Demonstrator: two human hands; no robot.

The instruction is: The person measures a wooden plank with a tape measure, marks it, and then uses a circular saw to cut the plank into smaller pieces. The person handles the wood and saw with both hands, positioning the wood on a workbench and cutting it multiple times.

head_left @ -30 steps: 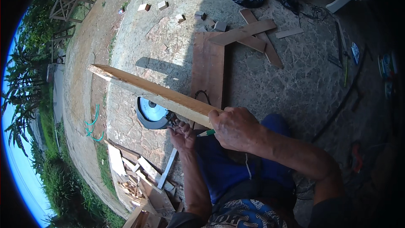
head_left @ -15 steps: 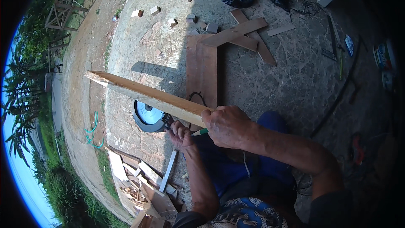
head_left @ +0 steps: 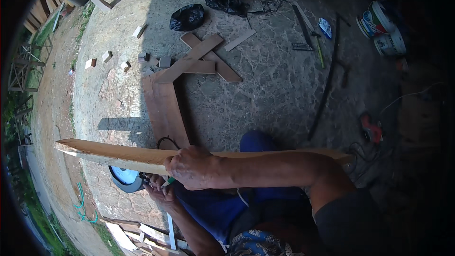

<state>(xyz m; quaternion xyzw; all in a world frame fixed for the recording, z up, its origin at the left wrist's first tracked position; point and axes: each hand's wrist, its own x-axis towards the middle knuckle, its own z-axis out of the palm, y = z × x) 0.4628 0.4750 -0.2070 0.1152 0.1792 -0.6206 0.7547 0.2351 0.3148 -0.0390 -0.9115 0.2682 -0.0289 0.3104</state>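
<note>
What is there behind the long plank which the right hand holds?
Behind the plank, part of a circular saw and a brown board are visible. The plank covers the saw's top and the board's near end.

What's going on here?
A person's right hand grips a long wooden board. The left hand is at a circular saw partly hidden by the board, its exact hold unclear. A green pencil shows between the hands. Farther ahead, wooden planks lie crossed.
</note>
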